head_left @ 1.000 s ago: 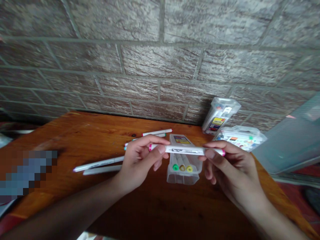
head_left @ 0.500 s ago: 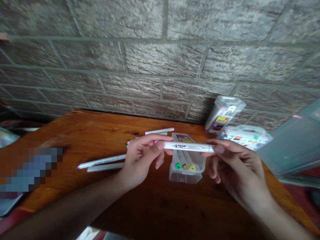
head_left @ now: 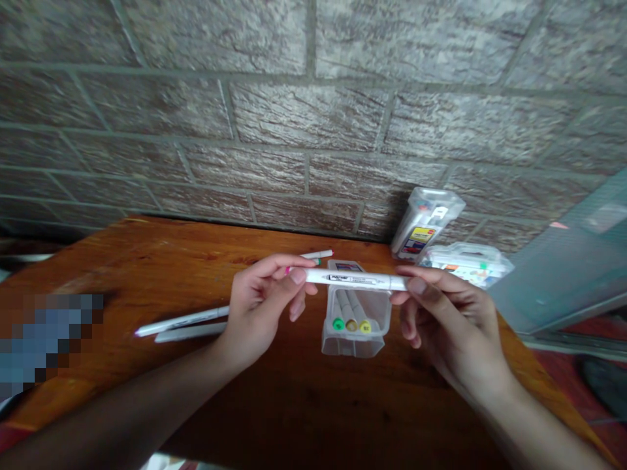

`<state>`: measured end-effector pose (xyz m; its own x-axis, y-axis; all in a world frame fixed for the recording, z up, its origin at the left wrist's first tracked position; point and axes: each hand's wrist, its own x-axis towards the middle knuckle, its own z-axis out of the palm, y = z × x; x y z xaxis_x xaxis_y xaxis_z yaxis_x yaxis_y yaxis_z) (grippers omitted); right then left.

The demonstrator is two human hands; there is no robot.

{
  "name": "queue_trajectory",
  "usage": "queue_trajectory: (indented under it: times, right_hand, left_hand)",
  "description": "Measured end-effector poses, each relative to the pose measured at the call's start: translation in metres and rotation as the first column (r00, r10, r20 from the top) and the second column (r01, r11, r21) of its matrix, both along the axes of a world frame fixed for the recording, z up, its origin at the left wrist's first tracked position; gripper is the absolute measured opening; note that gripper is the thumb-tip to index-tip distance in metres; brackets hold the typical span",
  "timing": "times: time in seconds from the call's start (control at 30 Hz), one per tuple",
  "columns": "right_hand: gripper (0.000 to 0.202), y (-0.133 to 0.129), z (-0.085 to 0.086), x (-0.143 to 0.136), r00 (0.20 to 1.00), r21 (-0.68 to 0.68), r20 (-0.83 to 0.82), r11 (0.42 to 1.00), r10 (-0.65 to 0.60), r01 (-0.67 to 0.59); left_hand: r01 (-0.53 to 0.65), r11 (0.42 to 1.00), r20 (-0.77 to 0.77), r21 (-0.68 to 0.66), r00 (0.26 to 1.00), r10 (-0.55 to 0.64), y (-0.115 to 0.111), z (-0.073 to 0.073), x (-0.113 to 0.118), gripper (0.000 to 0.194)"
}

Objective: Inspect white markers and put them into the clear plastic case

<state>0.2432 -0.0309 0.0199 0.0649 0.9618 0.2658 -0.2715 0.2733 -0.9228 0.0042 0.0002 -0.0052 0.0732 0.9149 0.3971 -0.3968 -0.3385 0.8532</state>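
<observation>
A white marker with a pink end and black print is held level between both hands, above the table. My left hand pinches its left end between thumb and fingers, the pink tip showing beside the thumb. At the other end, my right hand grips the marker the same way, hiding that tip. Below and behind it stands an open clear plastic case. Inside lie a green-ended marker, a brown-ended marker and a yellow-ended marker.
On the wooden table, two white markers lie left of my left hand, and a red-ended marker lies behind it. A tall clear case leans near the stone wall, beside another clear case with a handle.
Everything has shifted slightly left in view, as my head has turned a little. Both hands keep the same hold on the marker.
</observation>
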Motion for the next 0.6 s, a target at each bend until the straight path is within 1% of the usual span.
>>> queue_trajectory:
  times: [0.07, 0.2, 0.37, 0.6]
  right_hand:
    - [0.015, -0.0001, 0.0007, -0.0002, 1.000, -0.006, -0.005, 1.000, -0.002, 0.002]
    - [0.017, 0.0002, 0.0016, 0.0005, 1.000, -0.005, 0.010, 1.000, -0.019, 0.019]
    - [0.019, 0.0011, 0.0027, 0.0009, 1.000, -0.017, -0.005, 1.000, -0.016, 0.016]
    - [0.017, 0.0006, 0.0025, 0.0016, 0.999, -0.026, -0.046, 1.000, 0.000, -0.001]
  left_hand:
    - [-0.017, 1.000, -0.002, -0.022, 1.000, 0.016, 0.0000, 0.0015, 0.0000, 0.017]
    - [-0.004, 0.999, 0.008, -0.048, 1.000, 0.004, -0.0007, 0.0038, 0.0001, 0.019]
    - [0.011, 0.999, 0.035, -0.048, 0.999, -0.009, -0.0017, 0.0053, 0.0006, 0.020]
    - [0.028, 0.998, 0.064, -0.048, 0.998, -0.025, -0.0013, 0.0033, 0.0006, 0.021]
